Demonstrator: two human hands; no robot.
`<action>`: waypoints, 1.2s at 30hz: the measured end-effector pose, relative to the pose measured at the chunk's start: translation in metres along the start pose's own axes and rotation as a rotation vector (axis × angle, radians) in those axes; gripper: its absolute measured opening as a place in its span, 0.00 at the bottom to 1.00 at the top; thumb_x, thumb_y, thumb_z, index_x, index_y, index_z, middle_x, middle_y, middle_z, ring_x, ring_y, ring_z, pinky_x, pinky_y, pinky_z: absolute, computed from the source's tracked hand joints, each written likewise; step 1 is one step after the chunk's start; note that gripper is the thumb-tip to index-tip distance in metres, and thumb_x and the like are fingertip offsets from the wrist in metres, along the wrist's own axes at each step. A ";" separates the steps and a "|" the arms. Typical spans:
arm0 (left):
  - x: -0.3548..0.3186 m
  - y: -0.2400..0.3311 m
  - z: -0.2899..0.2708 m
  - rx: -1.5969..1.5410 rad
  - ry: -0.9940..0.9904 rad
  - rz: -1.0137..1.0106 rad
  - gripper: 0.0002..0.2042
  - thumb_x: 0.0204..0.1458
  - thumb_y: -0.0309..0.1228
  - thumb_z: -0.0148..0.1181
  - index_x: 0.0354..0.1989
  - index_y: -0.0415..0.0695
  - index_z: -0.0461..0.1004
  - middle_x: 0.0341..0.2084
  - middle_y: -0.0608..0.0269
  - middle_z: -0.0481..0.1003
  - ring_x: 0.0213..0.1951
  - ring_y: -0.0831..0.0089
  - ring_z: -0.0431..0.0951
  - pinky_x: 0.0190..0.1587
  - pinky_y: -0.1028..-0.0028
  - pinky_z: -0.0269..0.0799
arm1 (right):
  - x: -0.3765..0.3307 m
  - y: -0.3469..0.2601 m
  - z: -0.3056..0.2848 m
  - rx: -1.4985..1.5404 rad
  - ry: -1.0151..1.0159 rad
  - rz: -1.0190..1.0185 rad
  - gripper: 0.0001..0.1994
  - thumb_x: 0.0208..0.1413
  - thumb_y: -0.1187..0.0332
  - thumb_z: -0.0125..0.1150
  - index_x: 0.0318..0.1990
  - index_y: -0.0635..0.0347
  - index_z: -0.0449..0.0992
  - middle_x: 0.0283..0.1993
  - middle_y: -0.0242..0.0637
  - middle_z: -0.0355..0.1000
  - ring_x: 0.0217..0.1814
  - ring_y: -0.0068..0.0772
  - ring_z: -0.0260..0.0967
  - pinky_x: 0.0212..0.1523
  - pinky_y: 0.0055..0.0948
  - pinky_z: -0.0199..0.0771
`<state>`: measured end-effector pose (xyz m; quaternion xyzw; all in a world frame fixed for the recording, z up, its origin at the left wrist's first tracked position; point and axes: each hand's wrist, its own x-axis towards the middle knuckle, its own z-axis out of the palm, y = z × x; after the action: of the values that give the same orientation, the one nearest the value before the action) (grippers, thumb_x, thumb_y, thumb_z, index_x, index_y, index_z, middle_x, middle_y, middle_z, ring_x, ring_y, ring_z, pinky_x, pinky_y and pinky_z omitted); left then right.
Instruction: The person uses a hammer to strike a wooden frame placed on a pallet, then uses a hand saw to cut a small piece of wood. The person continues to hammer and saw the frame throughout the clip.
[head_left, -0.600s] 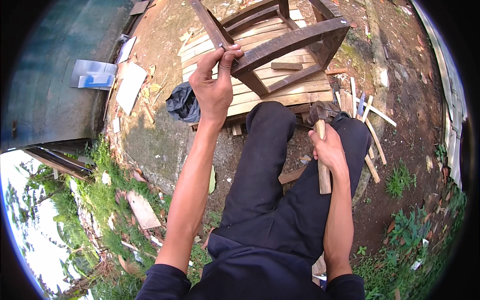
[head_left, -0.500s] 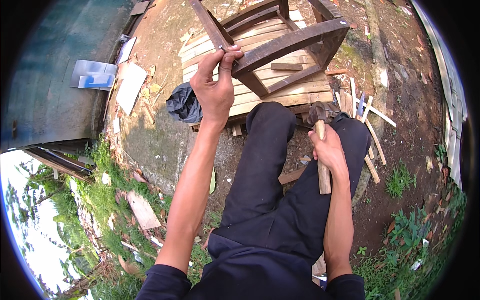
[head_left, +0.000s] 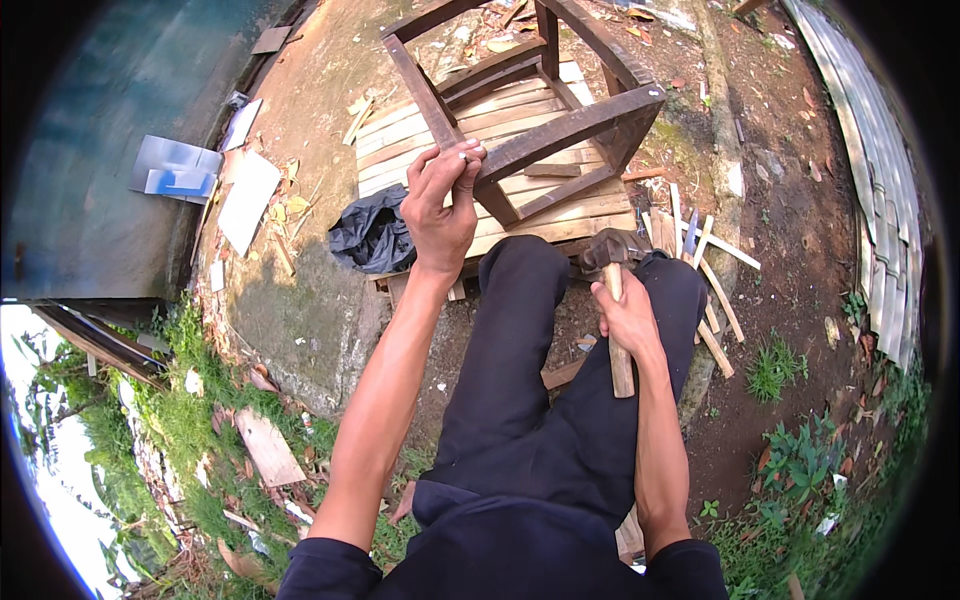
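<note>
Left hand: its thumb and fingers are bent together in a pinch at the near left corner of the wooden frame, over the near side of the slatted platform; whether some small thing is also between the fingertips, I cannot tell

Right hand: it grasps the hammer by the handle, just outside the near edge of the platform, toward the right

Hammer: its dark head is at the platform's near edge and its pale wooden handle points away from the platform, in front of the right leg of the dark trousers

Wooden frame: dark brown, made from straight bars, it rests on top of the platform; one pale spot shows on the right end of its near upper bar

Wood block: short and brown, it is seen through the frame, against the pale slats of the platform

Plastic bag: black and crumpled, just beside the platform's near left corner

Wood strips: thin and pale, they lie scattered on the soil to the right of the platform

White sheet: flat on the ground, to the left of the platform

Metal sheets: grey and ridged, well apart from the platform, on its right
</note>
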<state>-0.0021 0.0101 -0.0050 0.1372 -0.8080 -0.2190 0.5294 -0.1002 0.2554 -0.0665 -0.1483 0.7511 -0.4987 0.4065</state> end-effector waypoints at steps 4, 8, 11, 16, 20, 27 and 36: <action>0.003 0.004 -0.002 -0.002 -0.009 -0.005 0.02 0.58 0.23 0.61 0.36 0.42 0.79 0.36 0.65 0.83 0.46 0.70 0.82 0.57 0.63 0.68 | -0.030 -0.043 0.009 0.265 -0.042 -0.252 0.08 0.66 0.70 0.53 0.45 0.64 0.63 0.21 0.29 0.61 0.14 0.19 0.59 0.15 0.23 0.66; 0.000 0.001 0.002 -0.012 0.009 -0.012 0.02 0.56 0.24 0.63 0.36 0.43 0.80 0.37 0.65 0.83 0.45 0.70 0.82 0.56 0.64 0.67 | -0.071 -0.142 -0.005 0.196 -0.081 -0.389 0.09 0.66 0.69 0.53 0.47 0.64 0.64 0.22 0.30 0.61 0.14 0.17 0.59 0.16 0.22 0.67; 0.000 0.000 0.003 -0.043 0.023 0.001 0.06 0.53 0.24 0.65 0.39 0.44 0.79 0.38 0.62 0.83 0.44 0.67 0.82 0.55 0.62 0.67 | -0.086 -0.197 -0.004 -0.005 -0.102 -0.577 0.11 0.66 0.66 0.55 0.47 0.65 0.65 0.23 0.29 0.63 0.15 0.18 0.61 0.17 0.22 0.68; 0.000 0.002 0.002 -0.084 0.034 -0.001 0.08 0.50 0.22 0.65 0.39 0.43 0.79 0.38 0.60 0.82 0.43 0.64 0.82 0.56 0.61 0.66 | -0.083 -0.248 0.037 -0.592 0.036 -0.490 0.19 0.63 0.58 0.58 0.46 0.71 0.70 0.31 0.63 0.73 0.35 0.64 0.75 0.37 0.50 0.71; -0.002 0.001 0.003 -0.079 0.008 -0.011 0.09 0.47 0.19 0.66 0.38 0.42 0.79 0.37 0.59 0.81 0.41 0.63 0.81 0.56 0.60 0.67 | -0.074 -0.262 0.046 -0.658 0.042 -0.595 0.19 0.63 0.62 0.57 0.42 0.77 0.68 0.29 0.71 0.72 0.37 0.73 0.73 0.36 0.55 0.71; -0.002 0.000 0.004 -0.086 -0.011 -0.016 0.09 0.47 0.21 0.67 0.37 0.42 0.78 0.38 0.60 0.81 0.45 0.65 0.81 0.56 0.61 0.66 | -0.068 -0.256 0.045 -0.647 0.080 -0.583 0.20 0.64 0.60 0.56 0.45 0.76 0.69 0.29 0.65 0.73 0.37 0.68 0.73 0.38 0.52 0.71; -0.014 0.011 0.003 -0.115 0.030 -0.075 0.09 0.48 0.21 0.66 0.39 0.42 0.79 0.38 0.59 0.81 0.46 0.66 0.81 0.57 0.62 0.67 | -0.082 -0.269 0.046 -0.622 0.126 -0.591 0.18 0.65 0.59 0.55 0.45 0.71 0.70 0.33 0.61 0.75 0.39 0.70 0.72 0.39 0.49 0.71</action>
<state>0.0007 0.0263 -0.0119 0.1400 -0.7804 -0.2827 0.5398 -0.0639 0.1546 0.1974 -0.4416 0.8142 -0.3517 0.1357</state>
